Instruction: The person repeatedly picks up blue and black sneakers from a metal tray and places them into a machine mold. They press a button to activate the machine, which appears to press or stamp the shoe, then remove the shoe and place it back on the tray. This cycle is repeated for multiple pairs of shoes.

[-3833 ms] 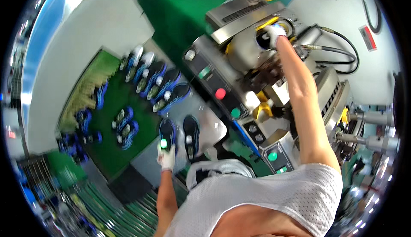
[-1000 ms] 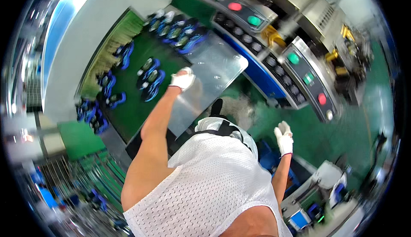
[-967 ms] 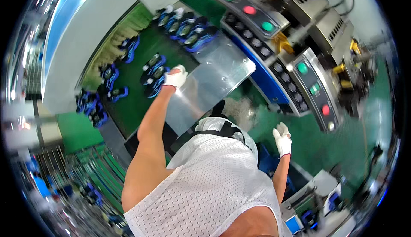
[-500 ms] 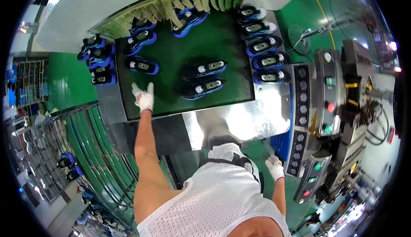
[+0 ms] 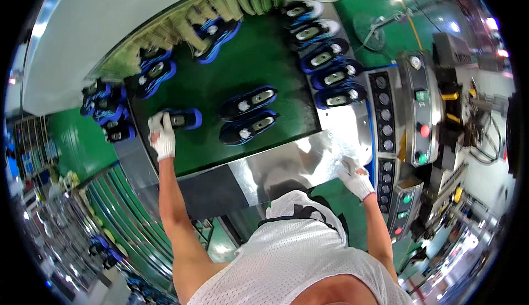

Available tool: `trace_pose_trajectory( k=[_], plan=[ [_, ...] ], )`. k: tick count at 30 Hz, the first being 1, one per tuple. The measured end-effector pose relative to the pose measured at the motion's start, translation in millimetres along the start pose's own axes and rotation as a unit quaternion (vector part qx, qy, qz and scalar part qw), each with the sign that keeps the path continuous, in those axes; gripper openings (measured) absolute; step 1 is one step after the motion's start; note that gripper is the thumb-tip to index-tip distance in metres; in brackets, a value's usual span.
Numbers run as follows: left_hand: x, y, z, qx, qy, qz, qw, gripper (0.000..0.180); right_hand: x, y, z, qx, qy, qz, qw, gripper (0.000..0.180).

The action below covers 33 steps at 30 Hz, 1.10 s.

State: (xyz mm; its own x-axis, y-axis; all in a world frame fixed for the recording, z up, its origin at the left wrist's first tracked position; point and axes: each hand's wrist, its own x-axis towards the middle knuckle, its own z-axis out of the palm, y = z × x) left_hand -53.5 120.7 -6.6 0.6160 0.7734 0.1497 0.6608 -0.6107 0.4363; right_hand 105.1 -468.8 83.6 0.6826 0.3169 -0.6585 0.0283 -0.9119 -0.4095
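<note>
— left hand, what's it doing?
— gloved in white, fingers curled over the heel end of a blue and black shoe lying on its side on the green conveyor belt, near the belt's left edge. it looks like a grip on the shoe.
— and the right hand?
— also in a white glove, resting on the shiny steel plate at the near end of the belt, just beside the control panel with its column of round buttons. fingers seem spread flat, nothing in them.
— what else is on the belt?
— a pair of the same shoes lies side by side in the middle, well apart from the left hand. a row of five shoes is lined up along the right edge, and more sit at the far left by the ribbed curtain.
— anything beyond?
— a machine with red and green buttons stands right of the panel.
</note>
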Motion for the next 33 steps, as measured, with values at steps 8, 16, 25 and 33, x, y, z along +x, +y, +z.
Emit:
trace_pose_trajectory(
  k=[8,16,25,33],
  plan=[
    [-115.8,251.3,-57.7,-0.180,-0.181,0.306,0.917,0.018,-43.8,-150.2,-22.8,0.167,-0.042,-0.222,0.960,0.072],
    [-258.1,515.1,-29.8,-0.270,-0.307,0.621,0.669,0.018,-116.8,31.1,-38.8,0.257,0.388,-0.158,0.871,0.046],
    [-482.0,749.7,-42.5,-0.480,-0.475,0.574,0.463,0.050,-318.6,220.1,-16.3,0.767,0.457,-0.092,0.441,0.057],
    [-686.4,910.9,134.6,-0.250,-0.471,0.578,0.617,0.083,-379.8,284.4,53.4,0.738,0.635,0.040,0.224,0.039]
  ],
)
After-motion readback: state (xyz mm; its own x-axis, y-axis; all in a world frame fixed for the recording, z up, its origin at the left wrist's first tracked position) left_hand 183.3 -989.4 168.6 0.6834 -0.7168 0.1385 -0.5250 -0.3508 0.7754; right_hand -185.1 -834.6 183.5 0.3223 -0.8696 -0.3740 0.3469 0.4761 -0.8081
